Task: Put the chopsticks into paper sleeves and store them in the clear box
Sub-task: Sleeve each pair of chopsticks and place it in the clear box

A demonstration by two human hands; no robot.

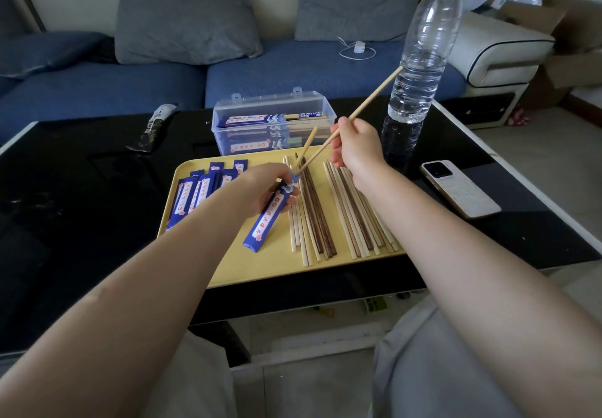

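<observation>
Left hand (260,186) grips a blue paper sleeve (268,214) over the yellow tray (260,267), one chopstick (308,145) already poking from its mouth. Right hand (353,147) pinches a second chopstick (368,101), tip at the sleeve opening. Loose chopsticks (342,209) cover the tray's right half; clear box (273,121) sits open at its far edge.

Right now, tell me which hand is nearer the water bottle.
Right. The right hand, pinching a chopstick, sits just left of the water bottle; the left hand, holding a paper sleeve, is farther left over the yellow tray.

water bottle (420,59) crowds the clear box (273,118) (right side); left lies open.
</observation>
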